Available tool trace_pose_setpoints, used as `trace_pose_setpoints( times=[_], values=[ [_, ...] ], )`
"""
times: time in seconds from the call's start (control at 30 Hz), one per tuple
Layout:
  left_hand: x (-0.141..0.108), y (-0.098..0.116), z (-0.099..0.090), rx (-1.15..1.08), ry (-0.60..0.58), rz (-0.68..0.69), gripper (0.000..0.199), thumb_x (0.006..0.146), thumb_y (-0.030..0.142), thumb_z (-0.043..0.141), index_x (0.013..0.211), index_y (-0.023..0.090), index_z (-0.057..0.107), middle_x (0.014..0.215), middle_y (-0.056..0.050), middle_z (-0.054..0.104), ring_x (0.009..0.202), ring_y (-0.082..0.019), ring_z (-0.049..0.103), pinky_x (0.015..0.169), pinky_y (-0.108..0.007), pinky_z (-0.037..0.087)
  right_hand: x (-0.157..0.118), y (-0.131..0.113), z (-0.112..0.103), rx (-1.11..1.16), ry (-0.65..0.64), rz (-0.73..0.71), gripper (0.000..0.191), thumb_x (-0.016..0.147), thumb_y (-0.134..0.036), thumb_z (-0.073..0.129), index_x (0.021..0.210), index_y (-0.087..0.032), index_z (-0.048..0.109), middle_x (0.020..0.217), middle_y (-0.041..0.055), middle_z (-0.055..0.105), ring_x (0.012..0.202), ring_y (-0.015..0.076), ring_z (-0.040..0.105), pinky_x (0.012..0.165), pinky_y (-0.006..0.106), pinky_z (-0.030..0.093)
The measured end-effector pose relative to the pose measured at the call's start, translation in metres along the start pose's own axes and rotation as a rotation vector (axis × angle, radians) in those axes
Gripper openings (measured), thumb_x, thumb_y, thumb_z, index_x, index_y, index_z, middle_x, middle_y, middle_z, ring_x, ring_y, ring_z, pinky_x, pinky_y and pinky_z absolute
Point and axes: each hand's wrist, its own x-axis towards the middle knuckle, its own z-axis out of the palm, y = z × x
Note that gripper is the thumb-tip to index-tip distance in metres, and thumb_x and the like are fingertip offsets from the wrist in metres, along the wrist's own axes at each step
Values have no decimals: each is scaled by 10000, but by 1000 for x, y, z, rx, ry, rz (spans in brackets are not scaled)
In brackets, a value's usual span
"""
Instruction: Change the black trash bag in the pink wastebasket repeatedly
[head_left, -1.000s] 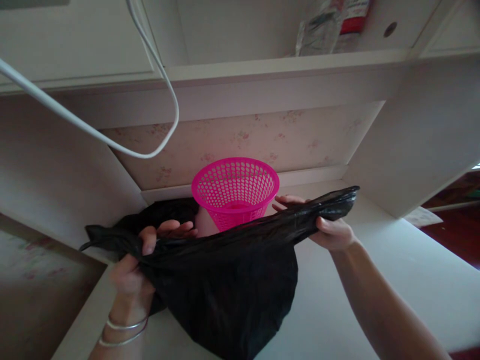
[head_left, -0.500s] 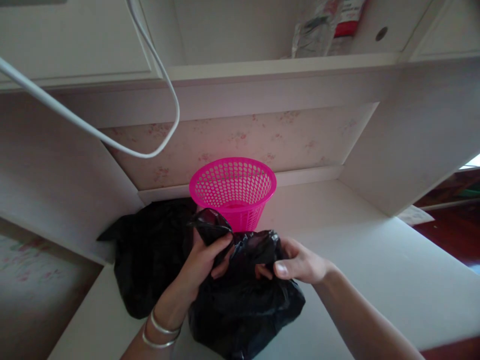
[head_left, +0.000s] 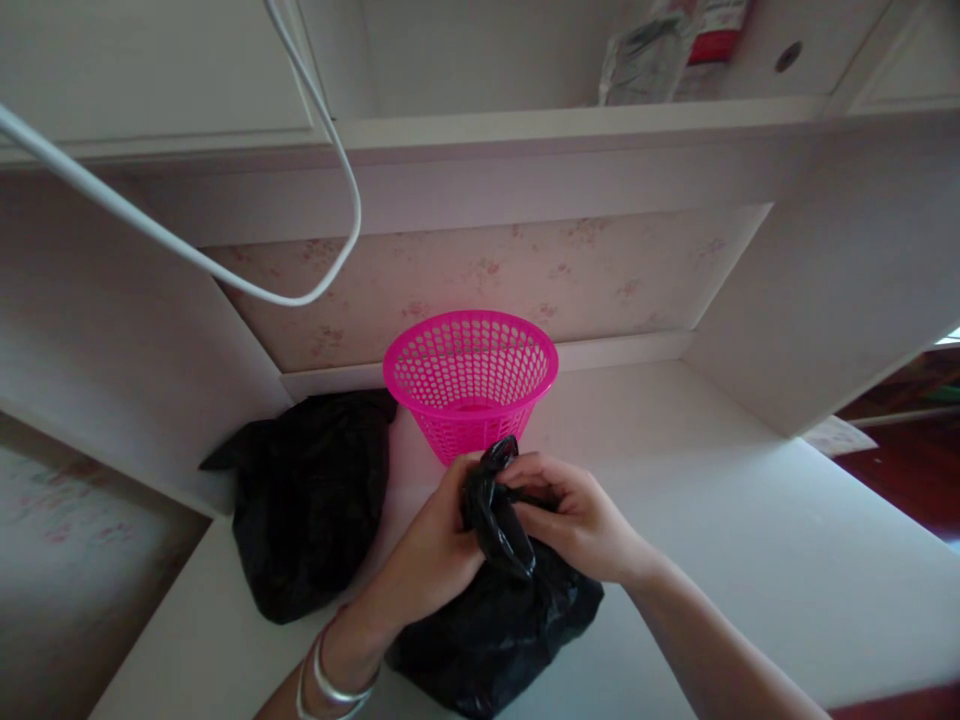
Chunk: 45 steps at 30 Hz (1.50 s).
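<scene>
A bulging black plastic bag (head_left: 495, 640) rests on the white surface in front of me, its top gathered into a twisted neck. My left hand (head_left: 442, 545) is closed around the left side of that neck, fingertips hidden behind the plastic. From the right, my right hand (head_left: 574, 510) pinches the same gathered plastic with bent fingers. Just beyond both hands stands a pink perforated plastic basket (head_left: 472, 435), upright, its inside visible. To the left lies a second black plastic bag (head_left: 311, 510), touched by neither hand.
A white cable (head_left: 255, 290) loops down at the upper left. Above the back wall runs a shelf (head_left: 525, 128) holding a clear plastic package (head_left: 649, 65) and a red-and-white container (head_left: 716, 45). White side panels (head_left: 817, 280) flank the white surface (head_left: 720, 520).
Both hands have come together, drawing the bag's loose, open top into a tight bunch. The second bag and the basket stay where they were; the view has shifted slightly.
</scene>
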Motion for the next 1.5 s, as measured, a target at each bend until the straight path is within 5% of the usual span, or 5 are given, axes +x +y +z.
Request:
trace_pose_setpoints(
  times=[0.2, 0.4, 0.73, 1.27, 1.5],
  values=[
    [-30, -7, -7, 6, 25, -5, 711, 993, 257, 631, 1591, 369, 262, 1670, -59, 401, 1453, -224, 489, 1153, -358, 451, 3, 2, -7, 40, 42, 5, 215, 936, -370, 746, 1058, -197, 708, 947, 49, 774, 895, 139, 738, 803, 235, 584],
    [-19, -16, -7, -330, 284, 125, 215, 1019, 300, 574, 912, 276, 389, 724, 85, 705, 411, -71, 497, 390, -150, 343, -1, 3, -9, 166, 213, -7, 256, 838, -368, 851, 835, -188, 669, 749, -8, 702, 605, 81, 625, 552, 176, 500],
    [-1, 6, -6, -33, -135, -14, 390, 817, 223, 752, 1205, 251, 732, 1209, -23, 745, 1210, -240, 634, 1060, -331, 468, -9, -5, 6, -210, 263, -179, 93, 860, -325, 828, 849, -238, 796, 901, 35, 705, 846, 143, 663, 780, 246, 548],
    [-1, 13, 9, 14, -317, 88, 645, 751, 292, 880, 1360, 230, 676, 1287, -107, 742, 1191, -292, 684, 1081, -421, 499, -22, -12, 10, -456, 230, -119, 600, 844, -224, 764, 1408, -298, 571, 1218, 75, 591, 1054, 210, 634, 868, 316, 596],
    [-4, 13, 9, 114, -385, 73, 141, 869, 140, 690, 952, 183, 797, 817, -56, 802, 777, -211, 752, 787, -314, 573, -17, -11, -13, 94, -7, 64, 899, 881, -577, 737, 1622, -330, 292, 1194, 78, 673, 988, 219, 705, 841, 347, 585]
  ],
)
